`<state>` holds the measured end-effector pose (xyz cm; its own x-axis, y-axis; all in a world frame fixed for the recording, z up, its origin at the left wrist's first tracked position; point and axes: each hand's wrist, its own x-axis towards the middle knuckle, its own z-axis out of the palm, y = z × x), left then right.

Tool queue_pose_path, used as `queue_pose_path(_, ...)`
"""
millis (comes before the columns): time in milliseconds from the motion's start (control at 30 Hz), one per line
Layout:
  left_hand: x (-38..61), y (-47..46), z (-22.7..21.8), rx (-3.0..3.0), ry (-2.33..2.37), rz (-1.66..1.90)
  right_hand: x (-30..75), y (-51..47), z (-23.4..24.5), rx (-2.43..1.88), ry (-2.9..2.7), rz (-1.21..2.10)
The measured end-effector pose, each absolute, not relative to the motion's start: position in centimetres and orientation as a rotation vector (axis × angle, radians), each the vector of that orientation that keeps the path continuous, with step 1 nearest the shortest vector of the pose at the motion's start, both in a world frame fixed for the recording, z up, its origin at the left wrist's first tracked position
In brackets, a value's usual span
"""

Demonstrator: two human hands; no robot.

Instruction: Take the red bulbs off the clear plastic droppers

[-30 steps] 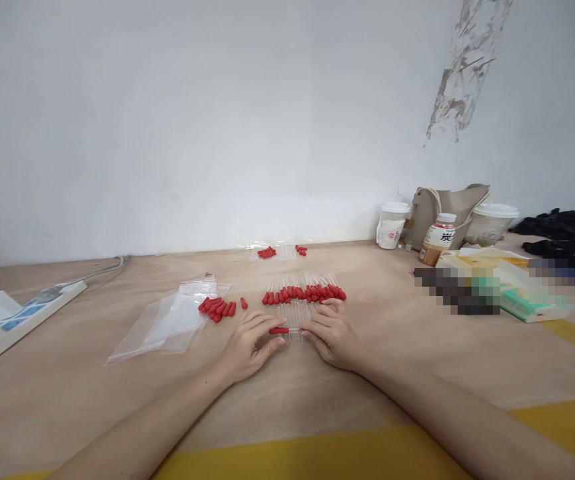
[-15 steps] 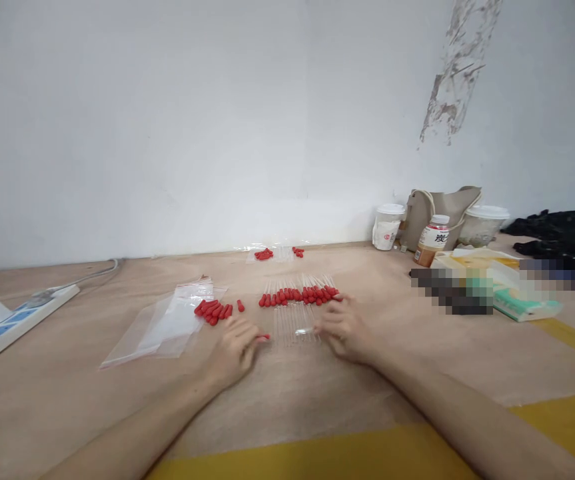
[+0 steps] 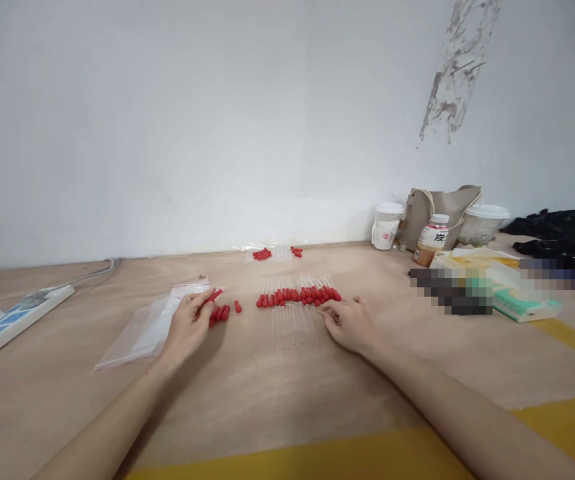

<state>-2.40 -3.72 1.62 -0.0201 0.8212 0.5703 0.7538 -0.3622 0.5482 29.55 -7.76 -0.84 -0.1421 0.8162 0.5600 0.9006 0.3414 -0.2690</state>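
My left hand (image 3: 190,325) is closed at the left pile, with a red rubber bulb (image 3: 216,294) pinched between thumb and fingers. Several more red bulbs (image 3: 221,313) lie beside and partly under it, and a single one (image 3: 238,307) rests a little to the right. In the middle, a row of glass droppers with red bulbs (image 3: 292,295) points away from me. Loose thin glass tubes (image 3: 294,328) lie side by side in front of that row. My right hand (image 3: 348,324) is at their right end, fingertips pinched together on what looks like a thin glass tube.
Clear plastic bags (image 3: 150,323) lie left of the bulbs, near a power strip (image 3: 22,323). Another bag with red bulbs (image 3: 262,254) rests by the wall. At right stand a paper cup (image 3: 386,227), a drink bottle (image 3: 431,240), a grey bag (image 3: 450,200) and a tissue pack (image 3: 527,300).
My left hand has moved left and away from me, from beside the loose tubes to the bulb pile. The right hand has shifted slightly, its fingertips now at the tubes' far ends.
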Motion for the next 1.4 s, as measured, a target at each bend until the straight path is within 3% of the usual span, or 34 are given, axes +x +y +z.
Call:
queue_pose_path(433, -2.6, -2.8, 1.2, 2.757, 2.088, 1.026, 28.0, -8.4, -1.7, -1.408, -2.108, -0.162)
queue_pose_path(600, -2.7, -3.2, 1.5, 2.662, 2.085, 0.868, 28.1, -8.3, -1.7, -1.414, -2.134, -0.145)
queue_pose_path(833, -2.3, -3.7, 1.5, 2.647, 2.064, 0.979, 28.3, -7.6, -2.1, -1.415, -2.107, -0.139)
queue_pose_path(1100, 1.6, -3.1, 1.7, 2.973, 1.719, 0.842, 28.9, -6.8, -2.4, -1.45, -2.052, -0.066)
queue_pose_path(1400, 4.6, 0.7, 0.5, 2.709, 1.944, 0.669, 29.1, -6.7, -2.4, -1.467, -2.025, 0.005)
